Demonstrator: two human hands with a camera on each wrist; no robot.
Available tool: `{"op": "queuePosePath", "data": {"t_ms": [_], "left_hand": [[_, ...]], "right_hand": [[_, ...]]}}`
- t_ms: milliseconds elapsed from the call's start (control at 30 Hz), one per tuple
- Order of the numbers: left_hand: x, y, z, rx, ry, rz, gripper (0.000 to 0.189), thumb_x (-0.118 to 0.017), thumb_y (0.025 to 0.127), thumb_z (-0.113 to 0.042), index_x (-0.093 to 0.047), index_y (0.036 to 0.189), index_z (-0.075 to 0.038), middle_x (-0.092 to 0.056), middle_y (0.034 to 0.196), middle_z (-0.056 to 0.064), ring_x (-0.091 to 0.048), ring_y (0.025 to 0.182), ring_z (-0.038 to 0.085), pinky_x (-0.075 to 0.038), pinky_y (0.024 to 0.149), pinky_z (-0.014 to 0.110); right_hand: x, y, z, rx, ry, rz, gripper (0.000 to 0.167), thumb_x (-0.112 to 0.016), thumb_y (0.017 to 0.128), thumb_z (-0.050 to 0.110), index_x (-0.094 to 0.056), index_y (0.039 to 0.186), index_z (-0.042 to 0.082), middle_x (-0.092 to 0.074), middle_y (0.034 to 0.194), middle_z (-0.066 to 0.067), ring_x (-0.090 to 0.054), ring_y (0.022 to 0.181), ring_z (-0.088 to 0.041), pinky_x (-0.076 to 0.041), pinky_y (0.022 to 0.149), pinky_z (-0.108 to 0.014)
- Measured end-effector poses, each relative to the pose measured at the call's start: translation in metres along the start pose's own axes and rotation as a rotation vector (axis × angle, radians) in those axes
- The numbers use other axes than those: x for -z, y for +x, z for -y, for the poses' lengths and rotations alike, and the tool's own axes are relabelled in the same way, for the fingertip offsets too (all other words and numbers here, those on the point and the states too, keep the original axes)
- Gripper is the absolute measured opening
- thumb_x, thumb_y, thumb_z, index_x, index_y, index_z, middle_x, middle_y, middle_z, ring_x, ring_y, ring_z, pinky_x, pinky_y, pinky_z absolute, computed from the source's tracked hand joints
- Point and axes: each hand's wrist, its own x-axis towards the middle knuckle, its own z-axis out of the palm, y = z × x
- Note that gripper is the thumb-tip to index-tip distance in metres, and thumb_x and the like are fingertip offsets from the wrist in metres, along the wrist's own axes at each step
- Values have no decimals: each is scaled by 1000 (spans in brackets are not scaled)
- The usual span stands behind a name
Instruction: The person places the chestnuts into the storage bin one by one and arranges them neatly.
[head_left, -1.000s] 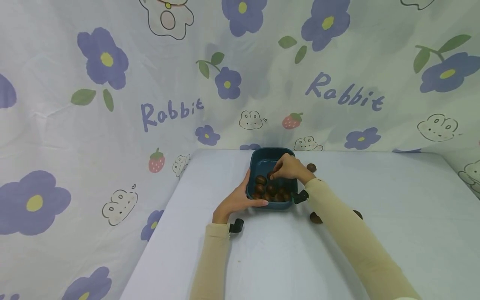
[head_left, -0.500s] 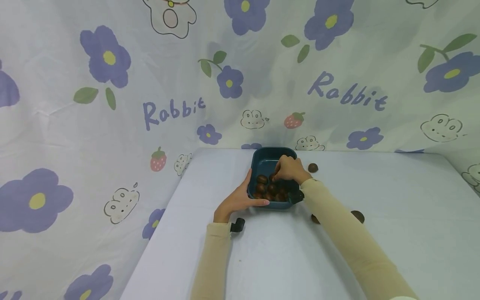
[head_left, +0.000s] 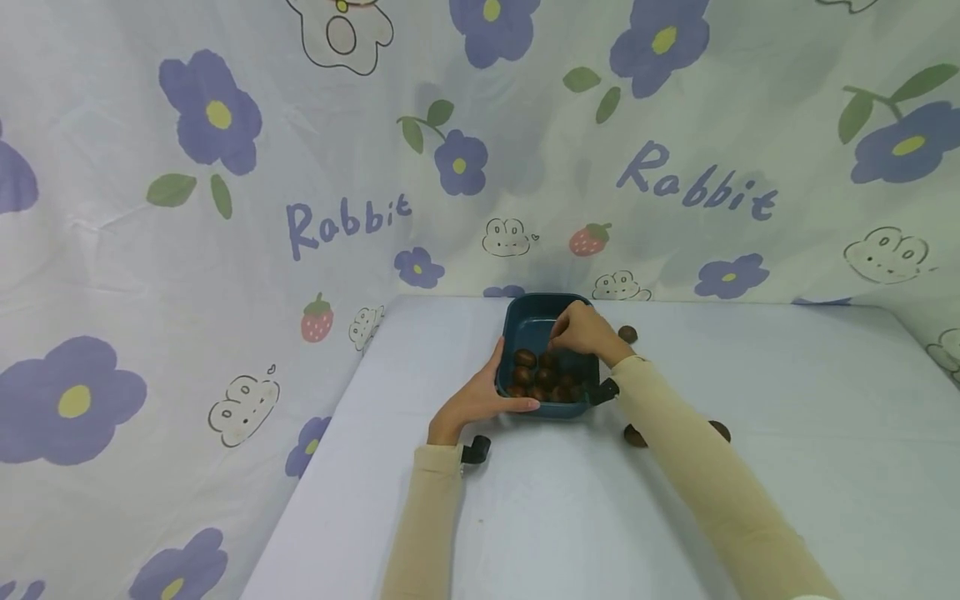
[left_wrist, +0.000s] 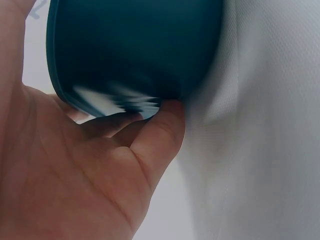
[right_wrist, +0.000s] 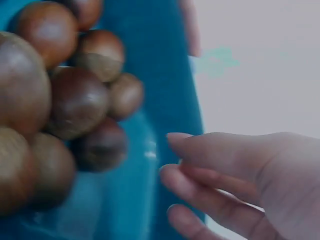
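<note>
A dark blue-green rectangular container (head_left: 532,332) stands on the white table, its near half filled with several brown chestnuts (head_left: 545,377). My left hand (head_left: 474,400) grips its near left corner, thumb along the front wall and fingers along the left side. In the left wrist view, thumb and fingers (left_wrist: 160,132) bend about the container wall. My right hand (head_left: 587,331) hovers over the container's right side. The right wrist view shows its fingers (right_wrist: 215,150) loosely bent and apart, holding nothing, beside glossy chestnuts (right_wrist: 80,102) in the container.
Loose chestnuts lie on the table right of the container: one chestnut (head_left: 627,333) toward the back, another chestnut (head_left: 634,436) nearer, and a third chestnut (head_left: 719,431) partly behind the right sleeve (head_left: 697,450). A printed curtain (head_left: 337,150) hangs at the table's back and left.
My right hand lowered a chestnut among the others in the container, let it go, and rose slightly to the right. My left hand has stayed at the corner.
</note>
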Motion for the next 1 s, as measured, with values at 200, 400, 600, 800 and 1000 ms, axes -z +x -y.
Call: {"op": "queuePosePath", "data": {"t_ms": [200, 400, 600, 800, 1000], "left_hand": [[0, 1, -1, -18, -20, 4, 139, -86, 72, -66, 13, 165, -37, 1, 176, -7, -13, 163, 28, -24, 126, 63], [1, 0, 1, 4, 1, -13, 140, -87, 70, -67, 11, 165, -39, -1, 176, -5, -14, 163, 30, -24, 126, 64], [0, 1, 2, 3, 2, -13, 141, -87, 69, -68, 11, 165, -37, -2, 176, -4, -15, 163, 31, -25, 126, 64], [-1, 1, 0, 7, 10, -6, 141, -86, 69, -70, 12, 165, -38, -1, 176, -4, -14, 163, 31, -25, 126, 65], [-1, 0, -3, 12, 11, -7, 139, -86, 70, -68, 12, 164, -40, -1, 176, -4, -14, 163, 31, -25, 126, 65]], "right_hand": [[32, -14, -18, 1, 143, -113, 28, -75, 94, 19, -77, 114, -1, -76, 114, -21, -71, 106, -36, -58, 93, -52], [50, -23, -49, -90, 176, -228, 34, -72, 97, 19, -72, 121, -4, -72, 120, -26, -67, 111, -41, -56, 94, -53], [48, -28, -84, -183, 159, -253, 39, -71, 97, 20, -68, 127, -6, -69, 124, -26, -65, 115, -41, -56, 93, -51], [42, -33, -105, -266, 166, -227, 46, -70, 97, 20, -63, 133, -7, -63, 133, -29, -62, 121, -45, -54, 98, -56], [38, -38, -113, -339, 152, -188, 53, -69, 97, 25, -59, 137, -8, -59, 138, -31, -57, 126, -47, -47, 109, -60]]}}
